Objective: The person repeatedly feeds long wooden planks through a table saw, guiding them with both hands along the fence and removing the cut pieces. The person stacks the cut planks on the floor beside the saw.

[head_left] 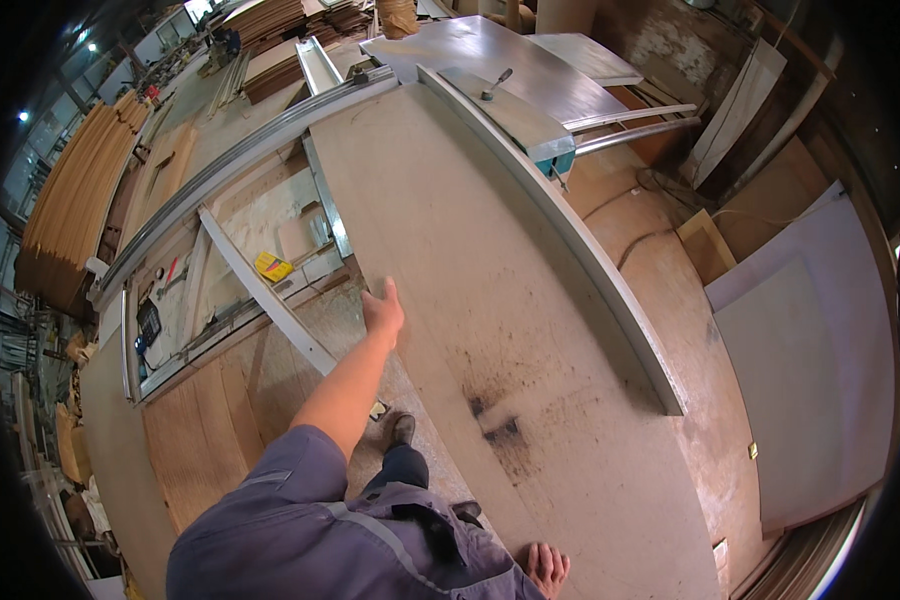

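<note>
A long beige wooden board [490, 300] runs from the lower right up to the metal frame at the back. Its upper face carries dark smudges and scratches near the middle. My left hand [382, 312] is closed on the board's left edge, thumb side up. Close to my body, my right hand [548, 568] lies on the board's near part, its fingers on the upper face; the wrist is hidden. A long straight metal fence [570, 260] lies along the board's right side. At the board's far left, a metal rail [240, 165] curves across the view.
Inside the frame at left lie a yellow packet [272, 266] and a dark calculator-like object [148, 325]. A diagonal metal bar [255, 290] crosses there. Behind the fence stands a shiny metal table [510, 65]. Stacked boards [80, 200] stand far left; large panels [810, 360] lean at right.
</note>
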Tool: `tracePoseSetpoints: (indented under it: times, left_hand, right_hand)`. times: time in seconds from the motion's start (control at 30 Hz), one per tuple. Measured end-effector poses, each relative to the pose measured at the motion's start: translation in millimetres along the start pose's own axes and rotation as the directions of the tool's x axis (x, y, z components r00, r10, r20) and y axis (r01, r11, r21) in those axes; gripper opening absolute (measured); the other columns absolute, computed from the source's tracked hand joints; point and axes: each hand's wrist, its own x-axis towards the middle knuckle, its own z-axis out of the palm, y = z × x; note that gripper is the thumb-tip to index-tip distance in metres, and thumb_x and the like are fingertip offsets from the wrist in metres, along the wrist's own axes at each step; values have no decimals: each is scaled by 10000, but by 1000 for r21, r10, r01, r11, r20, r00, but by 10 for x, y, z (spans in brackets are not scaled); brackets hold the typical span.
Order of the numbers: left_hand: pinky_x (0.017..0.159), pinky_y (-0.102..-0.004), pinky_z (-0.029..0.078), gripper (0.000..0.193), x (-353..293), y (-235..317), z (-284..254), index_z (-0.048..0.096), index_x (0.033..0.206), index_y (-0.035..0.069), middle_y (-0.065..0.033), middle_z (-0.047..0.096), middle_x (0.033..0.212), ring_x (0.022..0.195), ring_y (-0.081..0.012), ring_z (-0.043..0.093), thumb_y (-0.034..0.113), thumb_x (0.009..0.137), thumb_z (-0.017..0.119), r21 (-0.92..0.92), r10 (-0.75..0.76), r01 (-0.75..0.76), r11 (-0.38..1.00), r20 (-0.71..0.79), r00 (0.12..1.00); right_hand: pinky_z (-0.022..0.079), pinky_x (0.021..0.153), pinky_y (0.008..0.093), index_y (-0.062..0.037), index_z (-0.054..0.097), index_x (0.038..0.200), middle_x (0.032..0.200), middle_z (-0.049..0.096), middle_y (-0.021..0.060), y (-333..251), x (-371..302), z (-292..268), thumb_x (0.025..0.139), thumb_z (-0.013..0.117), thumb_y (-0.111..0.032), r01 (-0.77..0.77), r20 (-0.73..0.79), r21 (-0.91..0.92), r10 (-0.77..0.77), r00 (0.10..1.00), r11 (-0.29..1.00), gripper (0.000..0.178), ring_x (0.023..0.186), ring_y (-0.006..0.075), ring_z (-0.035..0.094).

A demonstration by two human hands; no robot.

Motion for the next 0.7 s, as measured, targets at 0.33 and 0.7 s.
tracePoseSetpoints:
  times: [0.33, 0.7]
  left_hand:
    - [1088, -424, 372, 766, -46, 173, -50, 289, 1416, -106, -278, 383, 1455, 1342, -381, 408, 451, 953, 540, 37, -8, 8, 999, -6, 1000]
    - [1127, -426, 332, 841, -148, 244, -78, 157, 1477, -99, -272, 267, 1527, 1404, -371, 320, 456, 962, 524, -7, -10, 10, 1000, 43, 999]
  right_hand:
    - [417, 953, 478, -150, 638, 1140, 1217, 550, 73, 250, -355, -27, 833, 691, -242, 62, -103, -31, -65, 993, 998, 325, 1096, 285, 536]
    - [403, 946, 487, -87, 570, 1243, 1278, 489, 113, 258, -438, -166, 757, 696, -251, 72, 69, 65, -76, 995, 995, 527, 1136, 318, 502]
